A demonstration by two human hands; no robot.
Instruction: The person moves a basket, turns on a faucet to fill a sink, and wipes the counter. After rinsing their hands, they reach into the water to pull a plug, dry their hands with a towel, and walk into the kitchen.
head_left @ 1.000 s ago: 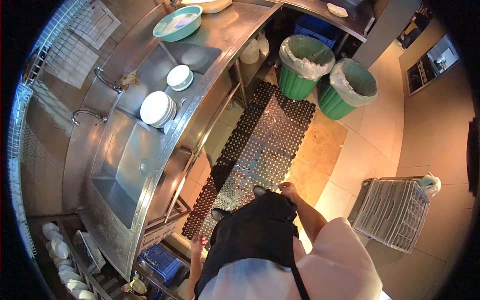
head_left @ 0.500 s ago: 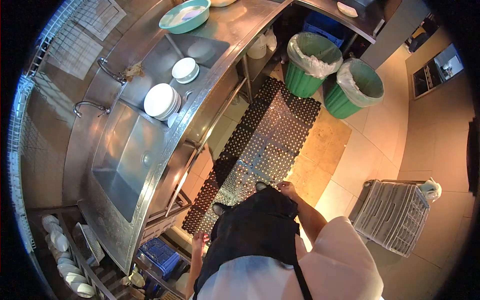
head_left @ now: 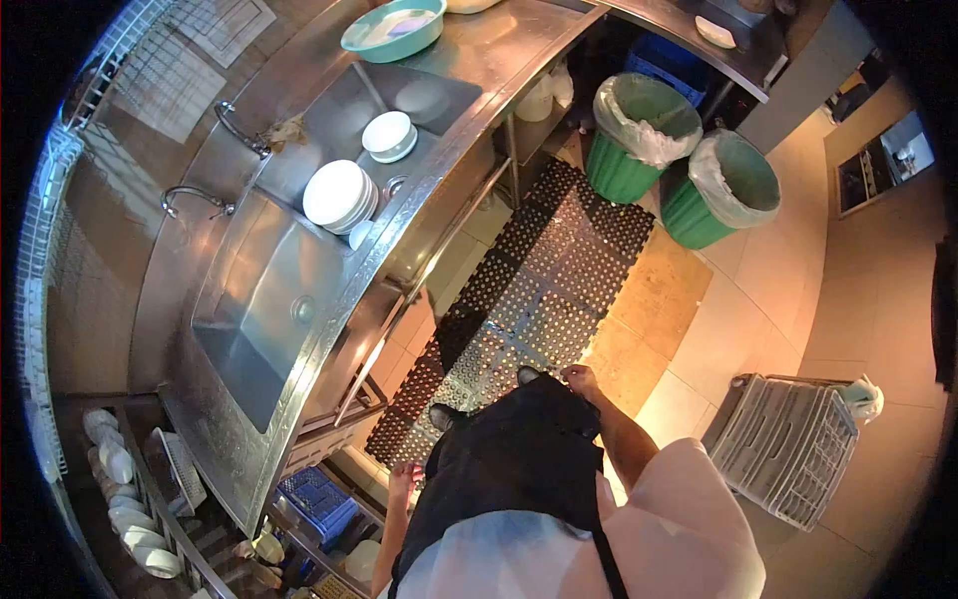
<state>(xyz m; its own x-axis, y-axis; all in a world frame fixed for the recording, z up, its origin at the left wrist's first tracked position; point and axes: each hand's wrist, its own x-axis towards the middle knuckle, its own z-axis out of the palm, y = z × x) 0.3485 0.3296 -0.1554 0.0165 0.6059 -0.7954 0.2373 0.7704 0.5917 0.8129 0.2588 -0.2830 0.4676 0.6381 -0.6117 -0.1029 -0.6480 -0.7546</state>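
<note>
Left hand point(head_left: 402, 479) is down just beside the black apron point(head_left: 509, 449), fingers loosely bent & part open, can't tell if it's got anything. Right hand point(head_left: 579, 377) is at the apron's other side, fingers curled in, can't tell how far shut or if it's holding smth. Apron's on the person, btw, over the dotted mat point(head_left: 539, 290) w/ dark shoes point(head_left: 446, 415) on it. Sink point(head_left: 254, 309) is off to the left; plates point(head_left: 336, 194) stacked in the next basin w/ bowls point(head_left: 389, 137) near them. Teal tub point(head_left: 424, 39) on the counter, 2 green bins point(head_left: 624, 170) past the mat, rack cart point(head_left: 783, 449) on the right.
</note>
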